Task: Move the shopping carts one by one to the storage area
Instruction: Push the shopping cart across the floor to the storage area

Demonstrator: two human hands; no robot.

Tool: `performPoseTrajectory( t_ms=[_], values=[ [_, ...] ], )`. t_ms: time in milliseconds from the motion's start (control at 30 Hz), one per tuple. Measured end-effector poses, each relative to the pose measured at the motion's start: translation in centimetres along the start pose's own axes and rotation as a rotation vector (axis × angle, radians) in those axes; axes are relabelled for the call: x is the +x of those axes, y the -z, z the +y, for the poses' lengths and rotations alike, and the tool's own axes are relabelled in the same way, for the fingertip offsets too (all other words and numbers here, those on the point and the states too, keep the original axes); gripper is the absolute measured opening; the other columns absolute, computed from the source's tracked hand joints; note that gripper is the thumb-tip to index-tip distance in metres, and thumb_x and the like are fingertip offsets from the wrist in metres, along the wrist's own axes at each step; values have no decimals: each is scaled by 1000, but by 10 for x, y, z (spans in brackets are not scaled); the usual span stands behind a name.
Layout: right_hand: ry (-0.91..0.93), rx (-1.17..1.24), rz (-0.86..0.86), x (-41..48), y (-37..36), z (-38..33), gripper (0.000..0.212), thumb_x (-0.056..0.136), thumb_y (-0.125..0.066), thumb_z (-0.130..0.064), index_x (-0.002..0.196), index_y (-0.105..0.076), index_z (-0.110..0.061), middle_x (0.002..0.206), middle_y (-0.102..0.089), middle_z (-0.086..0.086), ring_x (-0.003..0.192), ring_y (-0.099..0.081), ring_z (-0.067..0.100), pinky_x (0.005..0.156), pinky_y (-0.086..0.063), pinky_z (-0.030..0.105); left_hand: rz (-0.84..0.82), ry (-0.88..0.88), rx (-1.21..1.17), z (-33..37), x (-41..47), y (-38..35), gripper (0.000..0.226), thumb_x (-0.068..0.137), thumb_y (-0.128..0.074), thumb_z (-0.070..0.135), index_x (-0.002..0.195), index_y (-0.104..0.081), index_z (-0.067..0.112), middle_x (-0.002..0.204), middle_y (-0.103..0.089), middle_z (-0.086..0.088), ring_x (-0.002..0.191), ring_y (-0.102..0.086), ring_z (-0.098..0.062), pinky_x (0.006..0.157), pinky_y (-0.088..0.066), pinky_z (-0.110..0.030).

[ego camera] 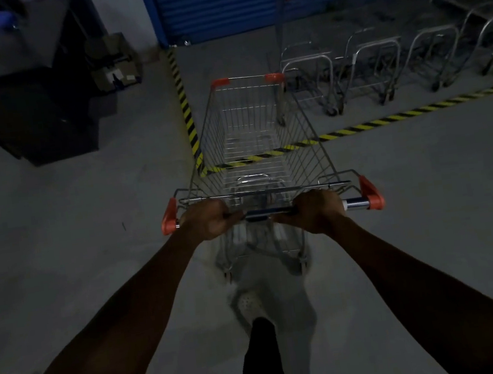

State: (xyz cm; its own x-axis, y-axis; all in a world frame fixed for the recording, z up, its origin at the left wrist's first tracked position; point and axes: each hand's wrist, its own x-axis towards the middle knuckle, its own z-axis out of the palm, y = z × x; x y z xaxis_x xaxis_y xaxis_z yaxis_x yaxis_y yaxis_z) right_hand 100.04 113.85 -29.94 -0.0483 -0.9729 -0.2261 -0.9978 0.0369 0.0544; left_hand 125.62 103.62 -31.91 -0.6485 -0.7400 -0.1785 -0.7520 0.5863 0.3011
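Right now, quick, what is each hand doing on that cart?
Left hand: closed, gripping the cart handle.
Right hand: closed, gripping the same handle.

Person's body as seen from the head camera, in dim light.

- Left hand (pixel 209 219): bare; back of hand and knuckles in view.
- Right hand (pixel 313 211): bare; back of hand and knuckles in view.
- Left forearm (pixel 116 327): bare from wrist to the lower frame edge, tapering toward the wrist.
- Right forearm (pixel 421 283): bare likewise, from wrist to frame edge.
- Trouser leg (pixel 262 362): one, black, plain, narrow at the hem; fabric detail lost in the dark.
- Shoe (pixel 249 306): one, pale grey-white, rounded toe, upper dotted with small holes; blurred, so make and fastening cannot be told.
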Motion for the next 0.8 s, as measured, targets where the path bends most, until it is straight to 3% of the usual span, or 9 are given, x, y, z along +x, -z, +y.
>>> performPoseTrajectory(
  t_ms=[133, 233, 367, 467, 600, 700, 800],
  values=[
    [-48, -4, -12, 84, 18, 28, 88, 65, -18, -101, 69, -62, -24, 66, -61, -3, 64, -61, 16, 64, -51, 29, 80, -57, -19, -29, 82, 21, 73, 91, -32, 78, 48, -45, 21, 45, -47, 4, 43, -47, -8, 50, -38, -26],
    [-64, 27, -4, 143, 33, 47, 90, 59, -15, -103, 69, -61, -25, 68, -60, -3, 72, -64, 18, 68, -51, 30, 158, -58, -39, -50, 141, 33, 70, 89, -37, 78, 48, -43, 22, 49, -50, 6, 48, -48, -2, 50, -33, -21],
    [-55, 57, 32, 226, 51, 80, 99, 54, -8, -105, 65, -64, -24, 66, -61, -5, 69, -63, 17, 67, -50, 30, 276, -94, -106, -78, 226, 51, 68, 85, -36, 73, 59, -60, 15, 60, -57, -2, 61, -52, -10, 61, -31, -17],
    [-58, 48, 12, 277, 62, 99, 95, 60, -13, -104, 67, -64, -24, 66, -61, -6, 67, -61, 14, 63, -47, 27, 183, -73, -37, -87, 278, 71, 66, 84, -30, 78, 62, -56, 20, 63, -52, 2, 62, -50, -12, 61, -30, -23],
    [-60, 33, -9, 344, 78, 127, 90, 63, -18, -102, 68, -62, -24, 64, -57, -6, 64, -57, 13, 62, -44, 28, 211, -66, -91, -107, 342, 89, 79, 80, -18, 88, 58, -55, 22, 58, -55, 2, 59, -56, -14, 58, -36, -27],
    [-43, 35, -27, 397, 92, 150, 79, 68, -22, -99, 68, -54, -28, 70, -54, -6, 70, -55, 17, 63, -40, 29, 106, -48, -86, -111, 397, 110, 65, 90, -33, 76, 57, -54, 24, 63, -60, -2, 60, -53, -12, 61, -35, -27],
    [22, 26, 40, 457, 105, 175, 73, 73, -29, -95, 67, -49, -26, 84, -66, -1, 82, -64, 20, 65, -37, 29, 56, 43, -42, -120, 458, 127, 53, 97, -48, 58, 58, -61, 25, 69, -67, -4, 64, -58, -14, 65, -42, -29]
  ],
)
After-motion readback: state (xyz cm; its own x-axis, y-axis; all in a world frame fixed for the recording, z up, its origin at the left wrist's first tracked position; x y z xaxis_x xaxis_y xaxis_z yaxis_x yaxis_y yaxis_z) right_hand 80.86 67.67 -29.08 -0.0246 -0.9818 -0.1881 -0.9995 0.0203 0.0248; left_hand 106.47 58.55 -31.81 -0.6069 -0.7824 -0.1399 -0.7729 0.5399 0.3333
